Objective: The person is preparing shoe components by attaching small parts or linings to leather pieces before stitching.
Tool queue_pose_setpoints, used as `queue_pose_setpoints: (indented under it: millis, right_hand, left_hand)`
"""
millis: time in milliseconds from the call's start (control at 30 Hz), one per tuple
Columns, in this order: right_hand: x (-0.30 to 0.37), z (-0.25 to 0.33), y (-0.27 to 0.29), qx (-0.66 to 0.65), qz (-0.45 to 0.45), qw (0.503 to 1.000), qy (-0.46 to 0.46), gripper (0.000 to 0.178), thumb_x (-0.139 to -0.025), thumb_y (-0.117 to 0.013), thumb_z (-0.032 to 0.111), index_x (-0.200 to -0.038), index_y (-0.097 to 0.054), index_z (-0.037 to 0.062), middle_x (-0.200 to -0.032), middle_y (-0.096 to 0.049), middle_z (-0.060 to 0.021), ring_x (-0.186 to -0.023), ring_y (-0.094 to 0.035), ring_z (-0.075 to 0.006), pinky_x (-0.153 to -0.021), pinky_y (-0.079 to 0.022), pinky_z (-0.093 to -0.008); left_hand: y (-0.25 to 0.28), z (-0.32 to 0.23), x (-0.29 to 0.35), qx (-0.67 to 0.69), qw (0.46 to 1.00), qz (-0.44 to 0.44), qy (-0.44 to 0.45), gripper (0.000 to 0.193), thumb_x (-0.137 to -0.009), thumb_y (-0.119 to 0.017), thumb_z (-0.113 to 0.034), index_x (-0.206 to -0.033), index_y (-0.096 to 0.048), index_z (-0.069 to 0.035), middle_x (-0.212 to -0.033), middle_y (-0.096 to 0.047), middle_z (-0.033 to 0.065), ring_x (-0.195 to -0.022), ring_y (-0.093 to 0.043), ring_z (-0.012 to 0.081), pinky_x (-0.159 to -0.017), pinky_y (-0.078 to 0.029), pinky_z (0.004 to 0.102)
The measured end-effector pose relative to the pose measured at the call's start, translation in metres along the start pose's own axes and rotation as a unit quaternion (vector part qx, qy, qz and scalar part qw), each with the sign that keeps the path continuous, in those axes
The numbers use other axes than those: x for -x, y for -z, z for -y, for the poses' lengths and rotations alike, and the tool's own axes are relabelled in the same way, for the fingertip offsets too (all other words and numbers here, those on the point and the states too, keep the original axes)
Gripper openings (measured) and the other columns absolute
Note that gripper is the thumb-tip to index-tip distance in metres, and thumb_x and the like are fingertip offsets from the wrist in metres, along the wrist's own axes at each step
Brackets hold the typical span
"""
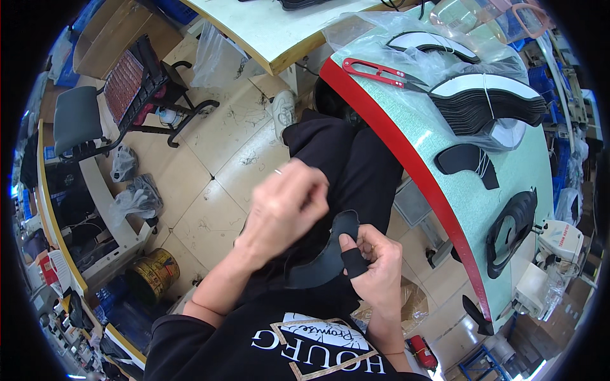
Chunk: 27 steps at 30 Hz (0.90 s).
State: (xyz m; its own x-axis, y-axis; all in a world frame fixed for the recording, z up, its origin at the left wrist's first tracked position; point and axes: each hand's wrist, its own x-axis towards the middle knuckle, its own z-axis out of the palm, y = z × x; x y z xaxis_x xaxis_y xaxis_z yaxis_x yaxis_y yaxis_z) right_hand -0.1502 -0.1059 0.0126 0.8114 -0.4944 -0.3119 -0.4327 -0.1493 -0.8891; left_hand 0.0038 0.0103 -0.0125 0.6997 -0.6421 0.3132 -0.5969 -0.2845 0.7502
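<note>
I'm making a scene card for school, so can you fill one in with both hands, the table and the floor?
Right hand: pinches a curved black piece; black wrap on thumb
Left hand: blurred, fingers curled; can't tell if it holds anything
Green table: red-handled snips, tied stack of curved pieces
Floor: yellow bucket, plastic bags

Lettering (319,360) — on black shirt (235,346) and white machine (562,243)

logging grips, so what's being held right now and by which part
The right hand holds the curved black piece near its upper end; whether the blurred left hand holds anything cannot be told.
</note>
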Motion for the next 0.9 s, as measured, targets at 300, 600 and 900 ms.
queue_pose_setpoints:
  millis: [300,600,900]
  right_hand:
    - [0.000,0.007,0.012,-0.162,0.061,0.982,-0.073,0.025,-0.096,-0.070,0.009,-0.076,-0.058,0.0005,-0.058,-0.059,0.0012,-0.050,-0.057,-0.0038,-0.045,-0.040,-0.0191]
    - [0.000,0.002,0.006,-0.067,0.033,0.995,-0.061,0.021,-0.097,-0.070,0.010,-0.080,-0.062,0.0001,-0.061,-0.061,0.0011,-0.051,-0.056,-0.0043,-0.046,-0.040,-0.0194]
    - [-0.003,0.009,0.022,-0.299,0.122,0.933,-0.156,0.019,-0.099,-0.068,0.017,-0.094,-0.070,-0.0007,-0.068,-0.065,-0.0003,-0.045,-0.051,-0.0014,-0.041,-0.036,-0.0164]
  left_hand:
    - [0.022,0.001,-0.005,0.102,0.989,0.070,0.086,0.032,-0.083,-0.079,-0.003,-0.114,-0.071,-0.005,-0.094,-0.067,0.0055,-0.064,-0.058,0.0123,-0.056,-0.048,0.0270]
    - [-0.001,-0.014,-0.002,0.081,0.991,0.102,-0.001,0.014,-0.080,-0.074,0.002,-0.091,-0.065,-0.001,-0.084,-0.061,0.0100,-0.075,-0.064,0.0275,-0.067,-0.053,0.0366]
    - [0.004,-0.004,0.001,0.381,0.890,0.208,0.141,0.033,-0.090,-0.063,0.013,-0.120,-0.072,0.001,-0.103,-0.069,0.0085,-0.086,-0.065,0.0095,-0.073,-0.051,0.0230]
